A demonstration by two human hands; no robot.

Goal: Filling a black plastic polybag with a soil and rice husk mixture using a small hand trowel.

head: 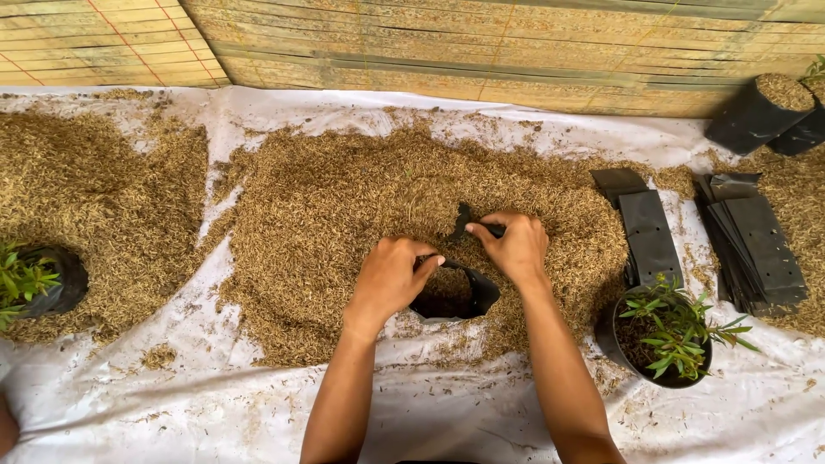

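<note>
Both my hands, left [391,277] and right [514,245], pinch the rim of the black bag [455,296] at the husk [344,215] heap's 6 o'clock edge; thin plastic, so a slipped pinch likely collapses the mouth.

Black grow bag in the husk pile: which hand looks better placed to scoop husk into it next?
Probably the right. The right hand pinches the far edge of the black grow bag and lies on the husk pile, while the left hand props the near rim open.
</note>
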